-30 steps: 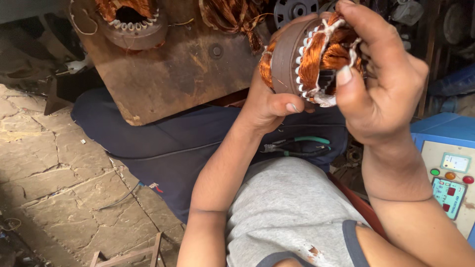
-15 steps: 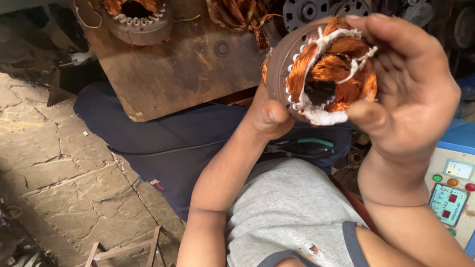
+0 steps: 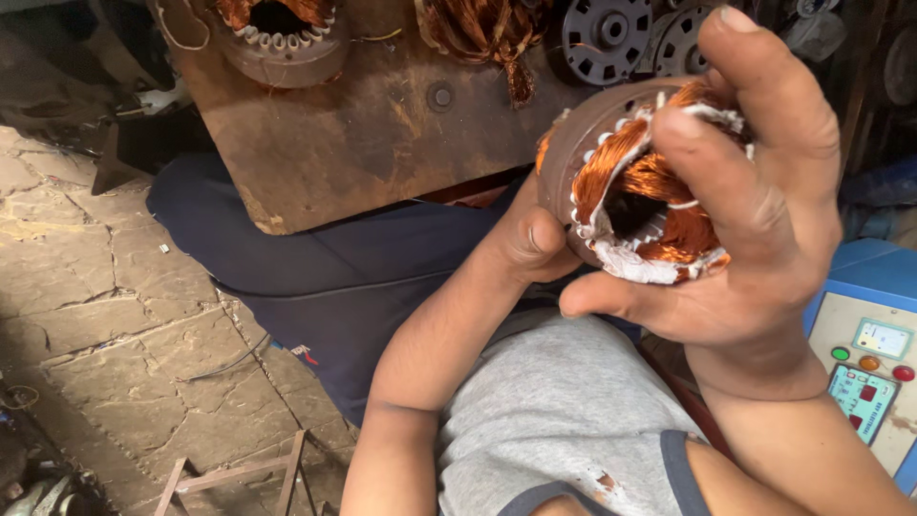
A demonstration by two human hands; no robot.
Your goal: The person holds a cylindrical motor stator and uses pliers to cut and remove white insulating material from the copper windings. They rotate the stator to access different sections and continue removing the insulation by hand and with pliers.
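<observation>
Both hands hold up a round motor stator with a brown metal body, copper wire windings and white insulation strips at its open end. My left hand grips the stator from below and behind, thumb against its side. My right hand wraps over the front, with fingers pressed on the copper coils and the thumb under the lower rim. The open end faces the camera.
A worn wooden board lies across dark blue trousers. On it rest another wound stator and a loose copper coil bundle. Black metal end covers lie behind. A blue control box with buttons stands at right. Stone floor at left.
The stator has turned so its open end faces the camera more squarely, and my right hand's fingers have shifted over the windings. The view has moved closer.
</observation>
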